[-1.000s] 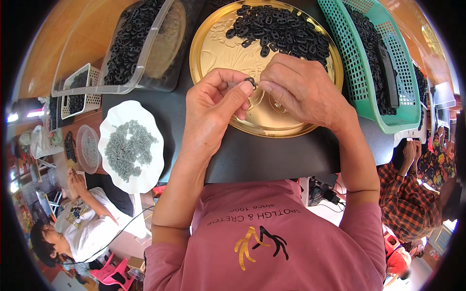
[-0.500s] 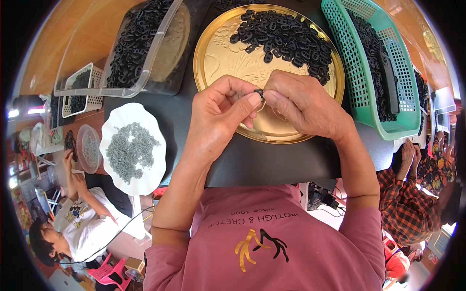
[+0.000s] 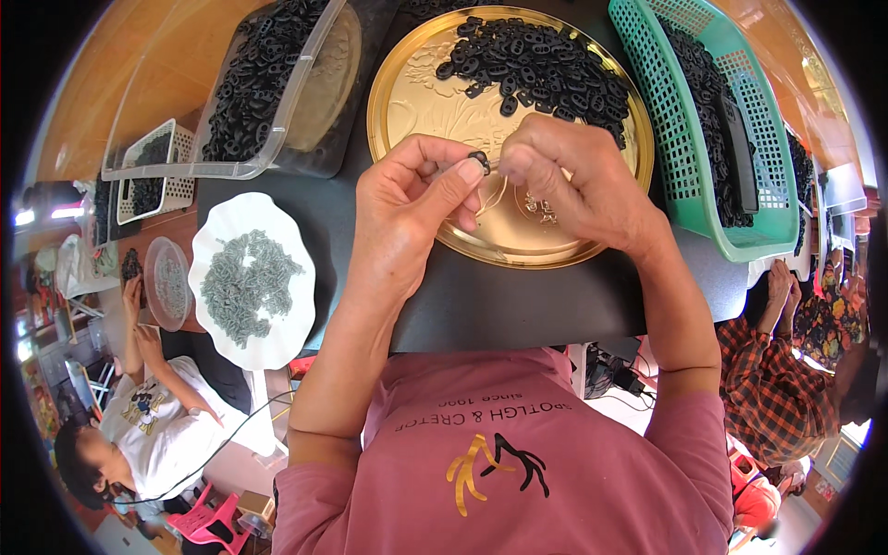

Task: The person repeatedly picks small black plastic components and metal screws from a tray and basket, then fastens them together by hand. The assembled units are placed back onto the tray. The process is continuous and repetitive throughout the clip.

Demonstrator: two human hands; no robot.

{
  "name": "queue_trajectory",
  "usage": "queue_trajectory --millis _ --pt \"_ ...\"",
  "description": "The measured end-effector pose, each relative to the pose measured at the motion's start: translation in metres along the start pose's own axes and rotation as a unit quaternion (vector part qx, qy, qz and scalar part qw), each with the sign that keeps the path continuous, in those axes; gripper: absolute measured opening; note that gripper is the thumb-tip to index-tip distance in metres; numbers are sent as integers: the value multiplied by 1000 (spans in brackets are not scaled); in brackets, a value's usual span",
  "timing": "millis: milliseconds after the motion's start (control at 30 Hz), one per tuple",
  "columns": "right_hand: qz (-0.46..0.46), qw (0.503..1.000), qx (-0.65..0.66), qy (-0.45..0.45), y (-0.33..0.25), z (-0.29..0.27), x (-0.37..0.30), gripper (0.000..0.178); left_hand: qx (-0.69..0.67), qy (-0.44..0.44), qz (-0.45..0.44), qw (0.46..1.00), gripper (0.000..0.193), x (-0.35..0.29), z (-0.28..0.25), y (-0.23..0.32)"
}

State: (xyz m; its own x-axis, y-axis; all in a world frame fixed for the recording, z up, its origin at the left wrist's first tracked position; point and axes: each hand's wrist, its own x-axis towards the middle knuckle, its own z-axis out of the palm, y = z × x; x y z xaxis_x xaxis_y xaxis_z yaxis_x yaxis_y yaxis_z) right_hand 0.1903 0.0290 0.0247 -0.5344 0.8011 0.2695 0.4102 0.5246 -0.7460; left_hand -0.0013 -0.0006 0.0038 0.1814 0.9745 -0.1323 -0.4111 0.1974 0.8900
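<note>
Over the gold round tray (image 3: 398,111), my left hand (image 3: 407,199) pinches a small black oval plastic piece with holes (image 3: 478,159) between thumb and forefinger. Just right of it, and apart from it, my right hand (image 3: 578,180) is closed, thumb against bent fingers. Whatever its fingertips hold, if anything, is too small to make out. A heap of similar black oval pieces (image 3: 532,69) covers the tray's far right part. Small shiny bits (image 3: 541,208) lie on the tray beside my right hand, partly covered by it.
At left, a white scalloped plate (image 3: 211,314) bears many small grey coils like springs (image 3: 248,287). Behind it stands a clear plastic bin (image 3: 213,173) of black pieces. A green basket (image 3: 689,157) with more stands at right. People sit working on both sides.
My right hand has drawn away from the black piece, up and slightly right, opening a gap. My left hand has shifted slightly left, still pinching the piece.
</note>
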Motion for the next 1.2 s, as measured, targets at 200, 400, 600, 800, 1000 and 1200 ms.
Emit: queue_trajectory --millis 200,400,600,800,1000,1200 --pt "-92 992 -84 38 5 2 3 8 11 -6 -5 1000 12 2 0 -1" --pt "-98 990 -95 18 6 8 1 7 67 -2 8 998 10 0 2 0" --pt "-49 998 -35 26 3 14 -2 6 123 5 43 991 7 -3 5 -1" --pt "-3 999 3 38 -2 19 -3 5 136 -1 54 989 6 -3 4 -2" --pt "93 990 101 4 2 7 3 13 65 22 27 997 10 0 1 -1" --pt "125 974 -138 126 31 -3 17 22 21 35 42 998 13 2 1 -1"
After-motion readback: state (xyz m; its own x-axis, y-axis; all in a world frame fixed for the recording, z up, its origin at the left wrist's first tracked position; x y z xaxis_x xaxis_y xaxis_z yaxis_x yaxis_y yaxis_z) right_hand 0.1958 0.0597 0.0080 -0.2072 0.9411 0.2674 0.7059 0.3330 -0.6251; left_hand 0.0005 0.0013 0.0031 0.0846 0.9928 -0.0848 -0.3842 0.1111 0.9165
